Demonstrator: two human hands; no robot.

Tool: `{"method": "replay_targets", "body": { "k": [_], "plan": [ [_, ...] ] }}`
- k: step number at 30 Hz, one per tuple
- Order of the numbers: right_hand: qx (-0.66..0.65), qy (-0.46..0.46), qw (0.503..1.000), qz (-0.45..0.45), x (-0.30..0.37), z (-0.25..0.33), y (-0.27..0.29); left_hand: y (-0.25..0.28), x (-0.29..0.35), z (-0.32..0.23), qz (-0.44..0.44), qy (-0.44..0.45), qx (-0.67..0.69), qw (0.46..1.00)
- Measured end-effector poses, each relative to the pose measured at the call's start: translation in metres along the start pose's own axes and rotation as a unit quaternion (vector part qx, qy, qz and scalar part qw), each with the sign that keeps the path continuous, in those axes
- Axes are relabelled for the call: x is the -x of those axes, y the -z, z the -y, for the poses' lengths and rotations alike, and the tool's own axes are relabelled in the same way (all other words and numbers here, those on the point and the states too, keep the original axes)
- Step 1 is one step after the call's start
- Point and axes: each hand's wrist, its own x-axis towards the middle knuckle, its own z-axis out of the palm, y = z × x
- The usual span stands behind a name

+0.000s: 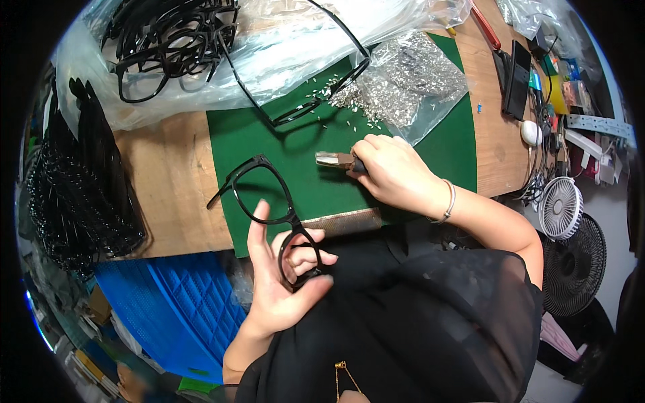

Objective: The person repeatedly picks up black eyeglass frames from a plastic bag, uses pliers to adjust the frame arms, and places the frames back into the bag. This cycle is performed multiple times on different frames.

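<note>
A black eyeglass frame without temples fully visible is gripped at its lower rim by my left hand, near the front edge of the green mat. My thumb and fingers press around that rim, and the other rim tilts up to the left. My right hand is closed round a pair of pliers, its metal jaws pointing left, apart from the frame. Beyond them, a second black frame with its temples up lies on the mat. Tiny silvery pieces spill from a clear plastic bag.
Black frames are heaped on plastic sheeting at the far left. Bundled black temples stand at the left, above a blue crate. A phone, cables and a white fan are at the right. A textured strip lies along the mat's front edge.
</note>
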Motion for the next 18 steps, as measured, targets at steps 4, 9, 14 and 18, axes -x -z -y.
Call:
{"method": "replay_targets", "body": {
  "k": [4,9,14,18],
  "plan": [
    [-0.008,0.004,1.0,-0.014,0.0,0.006,0.004,0.007,0.003,-0.001,0.055,0.099,0.13,0.985],
    [-0.226,-0.041,0.973,-0.037,0.014,0.035,0.026,-0.008,-0.003,0.003,0.005,0.098,-0.044,0.994],
    [-0.582,-0.144,0.798,-0.056,0.023,0.067,0.013,-0.029,-0.005,0.02,-0.007,-0.054,-0.07,0.996],
    [-0.621,-0.152,0.763,-0.098,0.022,0.077,0.005,-0.035,-0.005,0.021,-0.025,-0.087,-0.109,0.99]
  ]
}}
